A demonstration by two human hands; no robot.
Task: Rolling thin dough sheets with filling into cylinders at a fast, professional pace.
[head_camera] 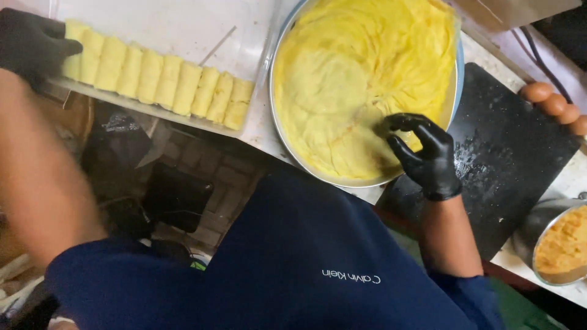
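My right hand (422, 153), in a black glove, pinches the edge of a thin yellow crepe (354, 73) lying with several others in a round metal tray (455, 73). My left hand (30, 43), also gloved in black, rests at the left end of a row of rolled yellow crepes (159, 79) lined up in a clear plastic container (183, 24). The left fingers touch the first roll; whether they grip it is unclear.
A black board (507, 153) lies right of the round tray. Several brown eggs (553, 104) sit at the far right. A metal bowl of orange filling (562, 247) stands at the lower right. My dark blue shirt fills the foreground.
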